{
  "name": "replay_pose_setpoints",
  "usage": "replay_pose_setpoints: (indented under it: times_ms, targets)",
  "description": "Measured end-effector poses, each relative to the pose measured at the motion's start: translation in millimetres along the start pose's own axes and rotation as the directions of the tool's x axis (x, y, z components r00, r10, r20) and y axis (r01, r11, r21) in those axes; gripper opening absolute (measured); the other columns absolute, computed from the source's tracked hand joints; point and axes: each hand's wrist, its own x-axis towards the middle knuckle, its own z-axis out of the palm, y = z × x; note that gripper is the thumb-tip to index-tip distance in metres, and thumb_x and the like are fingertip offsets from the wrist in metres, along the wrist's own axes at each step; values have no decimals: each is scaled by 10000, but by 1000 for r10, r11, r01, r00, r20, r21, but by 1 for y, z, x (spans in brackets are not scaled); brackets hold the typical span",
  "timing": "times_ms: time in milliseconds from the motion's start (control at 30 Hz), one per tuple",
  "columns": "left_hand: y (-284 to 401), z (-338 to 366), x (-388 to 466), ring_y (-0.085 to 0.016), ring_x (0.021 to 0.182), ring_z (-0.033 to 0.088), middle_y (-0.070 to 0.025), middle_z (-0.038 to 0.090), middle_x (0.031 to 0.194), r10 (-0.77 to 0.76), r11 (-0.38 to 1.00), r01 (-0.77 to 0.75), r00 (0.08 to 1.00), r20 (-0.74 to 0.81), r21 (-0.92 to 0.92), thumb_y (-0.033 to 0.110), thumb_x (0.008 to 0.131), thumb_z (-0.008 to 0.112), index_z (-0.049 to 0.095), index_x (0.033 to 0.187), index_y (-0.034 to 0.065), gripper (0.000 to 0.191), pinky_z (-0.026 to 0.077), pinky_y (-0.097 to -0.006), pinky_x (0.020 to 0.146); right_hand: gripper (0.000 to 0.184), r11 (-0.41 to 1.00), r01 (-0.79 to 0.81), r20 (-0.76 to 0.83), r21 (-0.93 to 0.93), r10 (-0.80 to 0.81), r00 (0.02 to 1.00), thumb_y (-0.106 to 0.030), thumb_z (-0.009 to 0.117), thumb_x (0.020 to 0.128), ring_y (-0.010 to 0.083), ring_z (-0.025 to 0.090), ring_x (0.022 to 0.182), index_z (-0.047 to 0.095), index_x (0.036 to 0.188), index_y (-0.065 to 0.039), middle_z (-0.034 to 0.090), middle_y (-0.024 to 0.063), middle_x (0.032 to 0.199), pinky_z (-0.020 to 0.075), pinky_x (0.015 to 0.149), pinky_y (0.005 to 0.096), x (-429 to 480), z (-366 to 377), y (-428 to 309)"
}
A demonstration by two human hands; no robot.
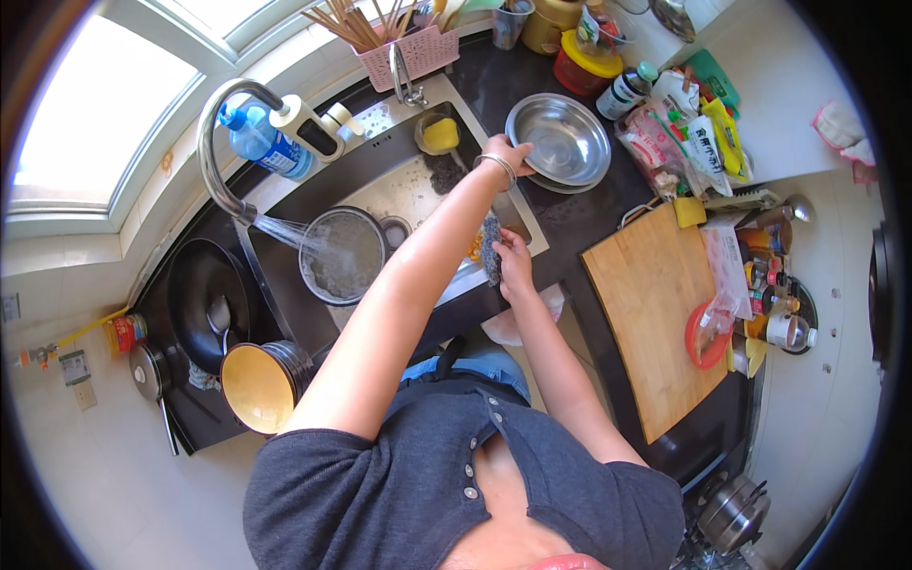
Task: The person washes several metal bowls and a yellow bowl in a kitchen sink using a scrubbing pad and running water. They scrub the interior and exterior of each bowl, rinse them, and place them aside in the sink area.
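Note:
My left hand [506, 158], with a bangle at the wrist, grips the near rim of a stainless steel bowl [559, 139]. A second metal rim shows just under it, over the dark counter right of the sink [356, 192]. By the sink's front right corner, my right hand [514, 265] holds a grey scouring pad [491, 251]. Small yellow-orange scraps [474, 249] lie in the sink beside the pad, partly hidden by my left forearm. Water runs from the curved faucet [206, 153] into a round pot [342, 256] of cloudy water in the sink.
Left of the sink are a black wok [206, 299] with a ladle and stacked bowls [258, 388] near the counter edge. A wooden cutting board [655, 313] with a red basket [709, 335] lies to the right. Food packets [702, 142] and a chopstick basket [410, 60] line the back.

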Motion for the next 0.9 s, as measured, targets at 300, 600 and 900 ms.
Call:
replay_pose_setpoints:
  times_ms: [300, 600, 900]
  targets:
    - [-82, -157, -65, -150, 718, 605, -102, 586, 881, 270, 954, -193, 885, -378, 230, 143, 819, 559, 494, 1071, 9, 293, 500, -268, 556, 271, 985, 18, 163, -173, 11, 987, 13, 500, 806, 137, 538, 786, 479, 1075, -1, 547, 81, 904, 450, 689, 250, 27, 38, 22]
    - [-169, -316, -174, -340, 972, 548, -216, 578, 1009, 101, 906, 372, 276, -956, 202, 232, 720, 620, 527, 1051, 4, 412, 430, -382, 827, 281, 226, 920, 946, -321, 20, 325, -63, 569, 716, 302, 529, 934, 591, 995, -89, 557, 127, 976, 433, 808, 382, 18, 158, 105]
    - [-188, -307, -226, -343, 941, 523, -193, 553, 1000, 227, 945, 168, 278, -933, 280, 114, 768, 552, 497, 1014, -3, 277, 409, -387, 834, 319, 266, 890, 921, -370, 229, 315, -98, 573, 738, 387, 533, 907, 510, 1050, -80, 508, 208, 1003, 444, 767, 456, -7, 235, 218]
